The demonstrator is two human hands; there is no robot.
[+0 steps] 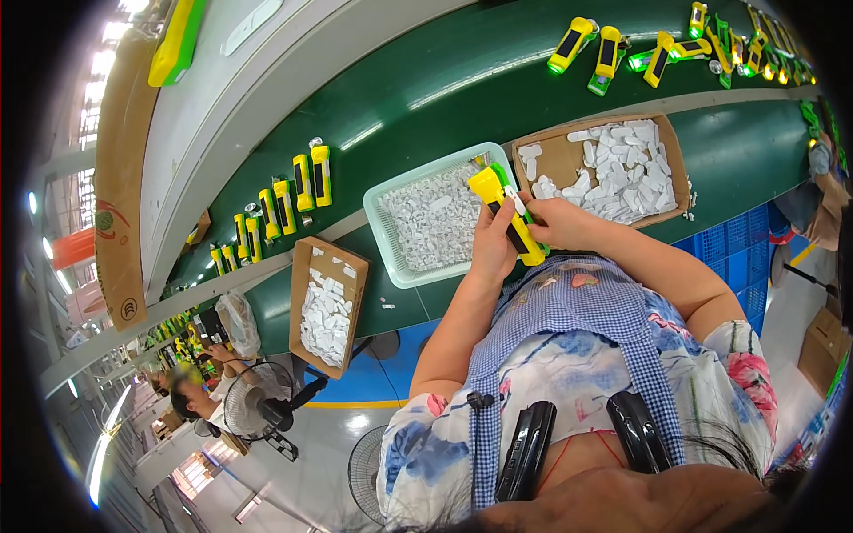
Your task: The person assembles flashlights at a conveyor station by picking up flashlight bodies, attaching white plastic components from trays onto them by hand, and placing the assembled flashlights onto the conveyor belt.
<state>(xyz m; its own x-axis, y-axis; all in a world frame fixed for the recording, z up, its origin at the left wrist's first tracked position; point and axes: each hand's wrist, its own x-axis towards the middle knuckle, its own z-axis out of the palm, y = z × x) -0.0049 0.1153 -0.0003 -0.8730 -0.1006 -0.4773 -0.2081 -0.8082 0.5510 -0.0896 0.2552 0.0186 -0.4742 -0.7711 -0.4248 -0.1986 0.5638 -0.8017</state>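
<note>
Holding a yellow-and-green flashlight (519, 238) over the near edge of a green tabletop (400, 120), a worker in a blue checked apron (551, 306) keeps both hands nearly together. The left hand (494, 242) wraps the barrel from the left, its thumb laid over the front; the right hand (560, 222) is curled in against the green side. The flashlight tilts, its broad yellow head pointing up and to the left, a dark panel along its body and a slim white piece (514, 199) lying along its side near the right fingers. The fingertips behind the barrel are hidden, and whether the right hand presses the white piece cannot be told.

Just beyond the flashlight sits a pale green basket (380, 249) of small whitish parts, too fine to make out singly. White pieces partly fill two cardboard boxes, one to the right (555, 158) and one to the left (305, 258). More flashlights stand in a row at left (321, 176) and lie scattered at upper right (608, 51), some glowing, the farthest blurred toward the rim.
</note>
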